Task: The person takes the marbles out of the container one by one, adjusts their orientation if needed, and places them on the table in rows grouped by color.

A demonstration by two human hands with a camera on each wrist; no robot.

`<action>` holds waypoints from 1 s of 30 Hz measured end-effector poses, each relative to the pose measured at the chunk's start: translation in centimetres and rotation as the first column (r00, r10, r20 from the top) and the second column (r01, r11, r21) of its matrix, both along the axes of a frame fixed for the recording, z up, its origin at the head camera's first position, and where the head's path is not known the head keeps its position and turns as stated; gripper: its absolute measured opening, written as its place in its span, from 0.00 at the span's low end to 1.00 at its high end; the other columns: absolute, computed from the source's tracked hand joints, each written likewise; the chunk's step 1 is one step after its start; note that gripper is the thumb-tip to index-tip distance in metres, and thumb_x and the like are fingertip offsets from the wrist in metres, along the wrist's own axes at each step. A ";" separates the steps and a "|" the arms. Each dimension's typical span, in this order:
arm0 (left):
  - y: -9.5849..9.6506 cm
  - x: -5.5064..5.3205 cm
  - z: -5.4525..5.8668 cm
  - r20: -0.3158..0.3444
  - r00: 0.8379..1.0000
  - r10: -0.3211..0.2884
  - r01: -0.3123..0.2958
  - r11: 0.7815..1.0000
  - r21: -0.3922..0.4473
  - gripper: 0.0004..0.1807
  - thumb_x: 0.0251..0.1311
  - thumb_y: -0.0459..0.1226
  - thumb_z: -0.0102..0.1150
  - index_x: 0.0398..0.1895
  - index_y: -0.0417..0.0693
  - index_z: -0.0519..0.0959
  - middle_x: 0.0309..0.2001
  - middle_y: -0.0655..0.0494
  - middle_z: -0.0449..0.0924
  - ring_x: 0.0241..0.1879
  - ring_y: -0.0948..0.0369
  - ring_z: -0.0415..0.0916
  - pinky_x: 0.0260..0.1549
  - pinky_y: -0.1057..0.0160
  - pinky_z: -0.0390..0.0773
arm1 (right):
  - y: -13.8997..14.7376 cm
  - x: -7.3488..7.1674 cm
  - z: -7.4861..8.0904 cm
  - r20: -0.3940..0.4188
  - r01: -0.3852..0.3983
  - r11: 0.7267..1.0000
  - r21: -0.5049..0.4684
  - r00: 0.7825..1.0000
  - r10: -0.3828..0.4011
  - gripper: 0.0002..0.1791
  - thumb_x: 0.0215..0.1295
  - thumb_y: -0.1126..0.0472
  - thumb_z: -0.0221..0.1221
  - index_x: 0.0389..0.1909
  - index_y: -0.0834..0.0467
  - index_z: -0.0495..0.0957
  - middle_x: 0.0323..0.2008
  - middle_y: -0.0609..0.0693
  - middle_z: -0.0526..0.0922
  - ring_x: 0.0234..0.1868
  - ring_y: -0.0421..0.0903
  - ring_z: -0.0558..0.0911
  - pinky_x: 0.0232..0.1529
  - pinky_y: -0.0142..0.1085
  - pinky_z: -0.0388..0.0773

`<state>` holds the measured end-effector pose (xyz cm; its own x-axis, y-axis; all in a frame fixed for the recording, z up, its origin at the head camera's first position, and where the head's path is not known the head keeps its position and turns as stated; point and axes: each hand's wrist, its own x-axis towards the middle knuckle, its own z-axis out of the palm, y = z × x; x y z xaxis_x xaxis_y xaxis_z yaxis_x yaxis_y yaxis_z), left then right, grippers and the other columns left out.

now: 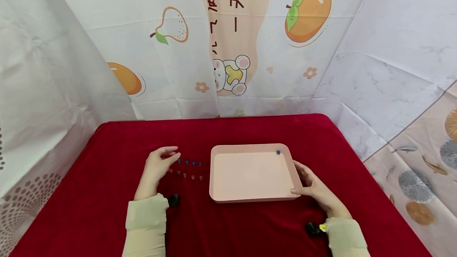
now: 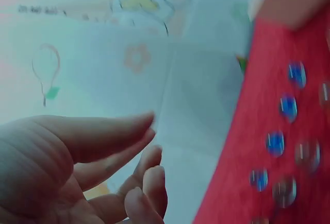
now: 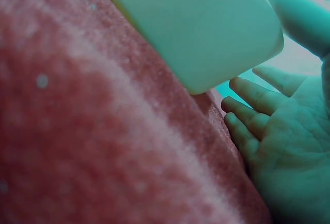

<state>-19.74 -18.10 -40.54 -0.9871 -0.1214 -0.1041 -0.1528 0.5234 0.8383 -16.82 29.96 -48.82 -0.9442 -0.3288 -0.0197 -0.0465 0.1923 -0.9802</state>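
My left hand (image 1: 157,165) is raised near the left end of two rows of small glass beads. In the left wrist view its thumb and fingers (image 2: 111,139) are loosely bent with nothing between them. The far row holds several blue beads (image 1: 187,162); the near row has several clear, brownish ones (image 1: 193,177). To their right lies a shallow pink tray (image 1: 250,200), with one blue bead (image 1: 278,152) in its far right corner. My right hand (image 1: 315,189) holds the tray's right side, thumb over the rim near the front corner and fingers along the outer wall.
A red cloth (image 1: 228,229) covers the table. Behind it hangs a white curtain (image 1: 171,70) with fruit prints, and pale sheeting (image 1: 46,70) closes off the left side. Each wrist carries a small black camera, such as the left one (image 1: 173,200).
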 end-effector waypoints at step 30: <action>10.9 -4.6 3.3 0.008 0.986 -0.164 0.147 0.901 0.409 0.18 0.68 0.45 0.60 0.57 0.50 0.81 0.49 0.50 0.85 0.37 0.60 0.78 0.34 0.66 0.77 | 0.0 0.0 0.1 0.007 -0.006 1.000 0.011 1.000 0.006 0.53 0.57 0.67 0.68 0.79 0.58 0.47 0.77 0.64 0.49 0.62 0.19 0.62 0.57 0.16 0.65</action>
